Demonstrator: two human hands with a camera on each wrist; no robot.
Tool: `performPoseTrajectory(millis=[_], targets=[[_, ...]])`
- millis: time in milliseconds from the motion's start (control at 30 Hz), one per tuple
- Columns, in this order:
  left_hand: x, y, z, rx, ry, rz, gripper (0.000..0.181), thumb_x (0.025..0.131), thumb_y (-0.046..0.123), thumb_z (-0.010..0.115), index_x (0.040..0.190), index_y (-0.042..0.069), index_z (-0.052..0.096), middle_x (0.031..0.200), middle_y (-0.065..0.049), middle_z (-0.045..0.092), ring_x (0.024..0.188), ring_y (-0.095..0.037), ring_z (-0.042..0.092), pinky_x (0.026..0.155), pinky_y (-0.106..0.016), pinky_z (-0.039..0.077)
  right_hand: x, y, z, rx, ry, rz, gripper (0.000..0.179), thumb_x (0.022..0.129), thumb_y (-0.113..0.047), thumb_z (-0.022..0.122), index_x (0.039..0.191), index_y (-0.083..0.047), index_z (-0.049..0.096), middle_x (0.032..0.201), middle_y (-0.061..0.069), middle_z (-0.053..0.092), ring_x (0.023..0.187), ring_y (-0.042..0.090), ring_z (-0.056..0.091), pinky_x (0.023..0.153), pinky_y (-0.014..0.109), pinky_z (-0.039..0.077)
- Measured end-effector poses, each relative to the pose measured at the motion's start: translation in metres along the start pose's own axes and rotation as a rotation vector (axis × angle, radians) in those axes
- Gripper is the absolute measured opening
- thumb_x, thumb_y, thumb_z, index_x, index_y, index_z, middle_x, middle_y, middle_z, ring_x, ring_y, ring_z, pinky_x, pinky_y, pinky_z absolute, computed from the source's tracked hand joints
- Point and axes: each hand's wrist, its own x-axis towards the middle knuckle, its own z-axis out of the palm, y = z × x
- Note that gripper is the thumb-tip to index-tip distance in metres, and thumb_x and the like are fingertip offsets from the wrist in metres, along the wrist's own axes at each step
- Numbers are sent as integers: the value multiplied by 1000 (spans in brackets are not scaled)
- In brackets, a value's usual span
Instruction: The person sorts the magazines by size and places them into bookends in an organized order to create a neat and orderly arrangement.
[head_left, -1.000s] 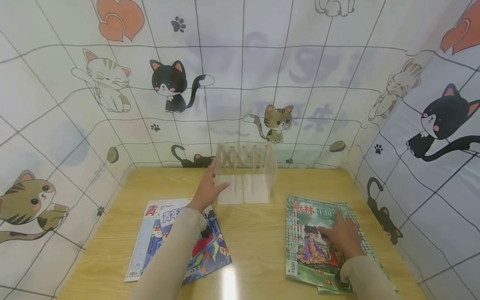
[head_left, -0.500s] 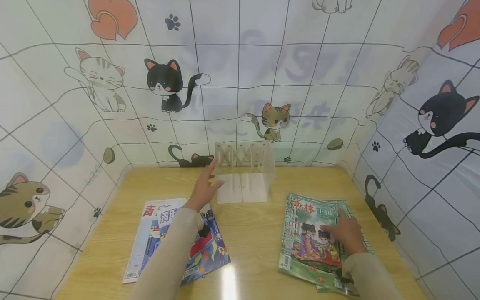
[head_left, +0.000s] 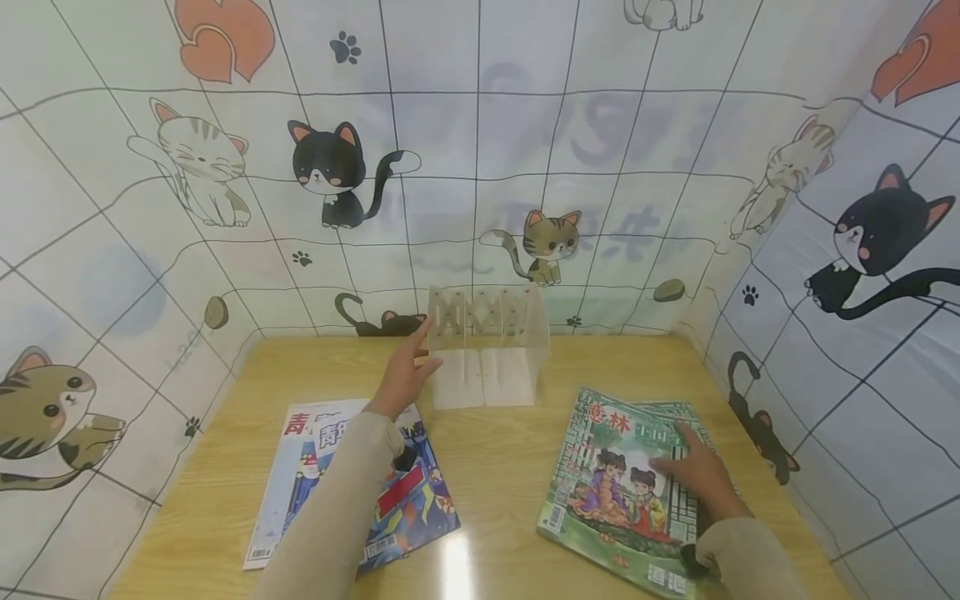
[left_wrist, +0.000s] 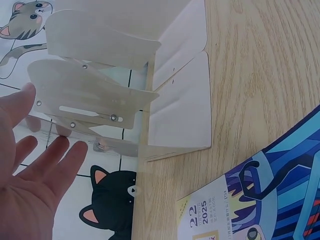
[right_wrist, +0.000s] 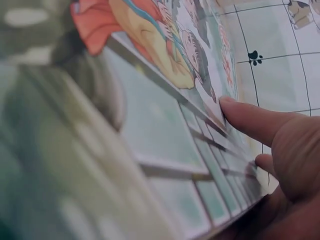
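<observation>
A clear, frosted plastic book rack (head_left: pixel 483 379) with upright dividers stands at the back middle of the table. My left hand (head_left: pixel 402 379) is at the rack's left side. In the left wrist view, the fingertips of my left hand (left_wrist: pixel 37 170) touch the outer face of its end panel, fingers fairly straight and thumb apart. On the right, my right hand (head_left: pixel 703 475) holds a green magazine (head_left: pixel 600 533) by its right edge, thumb on the cover. Other fingers go beneath that edge in the right wrist view, partly hidden. Another green magazine (head_left: pixel 678 410) lies underneath, mostly covered.
Two overlapping magazines, one whitish (head_left: pixel 273 500) and one dark blue (head_left: pixel 431 508), lie at the left under my left forearm. The wooden table (head_left: pixel 495 483) is bounded by a cat-patterned cloth wall (head_left: pixel 450 150) behind and on both sides.
The upper green magazine has shifted left and turned clockwise under my right hand, showing more of the one beneath. My left hand stays at the rack, which has not moved.
</observation>
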Motion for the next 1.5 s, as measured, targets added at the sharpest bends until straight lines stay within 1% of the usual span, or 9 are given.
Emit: performPoseTrajectory(millis=[233, 467, 600, 700, 833, 900, 1000, 1267, 1500], targets=[[-1, 0, -1, 20, -4, -19, 74, 94, 14, 66, 155, 30, 26, 154, -7, 33, 115, -33, 56, 85, -47, 53, -3, 10, 2, 134, 10, 0, 101, 84, -40, 75, 157, -12, 10, 144, 37, 25, 108, 44, 49, 82, 50, 48], [-1, -2, -2, 15, -2, -31, 73, 95, 15, 65, 154, 32, 27, 154, -6, 33, 116, -33, 56, 85, -48, 53, -7, 12, -1, 344, -80, 24, 104, 84, -29, 76, 157, -25, 2, 138, 33, 30, 90, 36, 61, 69, 43, 55], [-1, -3, -2, 6, 1, -39, 73, 94, 15, 65, 154, 33, 27, 154, -6, 34, 116, -34, 56, 84, -46, 54, -8, 15, -4, 285, -123, -86, 108, 83, -27, 77, 157, -20, 0, 154, 32, 11, 124, 58, 36, 95, 65, 38], [-1, -3, -3, 0, -1, -57, 74, 94, 15, 65, 153, 39, 26, 154, -4, 35, 116, -32, 56, 85, -45, 54, -10, 15, -4, 242, -133, -143, 108, 83, -29, 77, 157, -19, -1, 157, 30, -2, 131, 63, 15, 98, 73, 24], [-1, -3, -4, -13, -3, -65, 74, 94, 15, 65, 153, 40, 27, 153, -3, 35, 116, -31, 56, 85, -44, 54, -16, 10, -4, 307, -93, -152, 106, 83, -21, 77, 158, -24, 1, 146, 36, 26, 103, 50, 56, 81, 55, 52], [-1, -3, -4, -17, -4, -61, 73, 94, 15, 65, 153, 37, 27, 153, -4, 35, 116, -32, 56, 85, -45, 54, -20, 6, -4, 360, -78, -145, 106, 83, -15, 76, 157, -28, 2, 136, 36, 36, 85, 35, 63, 67, 44, 56], [-2, -3, -4, -17, -5, -63, 73, 95, 15, 65, 153, 37, 27, 154, -4, 35, 116, -33, 56, 85, -46, 53, -26, -1, -6, 390, -66, -138, 104, 85, -9, 73, 157, -30, 2, 130, 37, 41, 80, 28, 64, 63, 41, 57], [-3, -2, -3, -27, 6, -66, 75, 94, 14, 65, 149, 48, 27, 153, -4, 36, 115, -34, 57, 85, -45, 54, -36, -8, -7, 298, 10, -187, 105, 85, -12, 74, 157, -32, 1, 128, 37, 46, 79, 26, 64, 63, 37, 56], [-2, -2, -2, -10, 9, -49, 71, 94, 12, 65, 153, 34, 30, 153, -5, 36, 114, -33, 58, 84, -45, 54, -45, -16, -8, 274, 73, -230, 105, 84, -19, 76, 156, -36, 1, 138, 32, 41, 85, 24, 63, 66, 32, 54]])
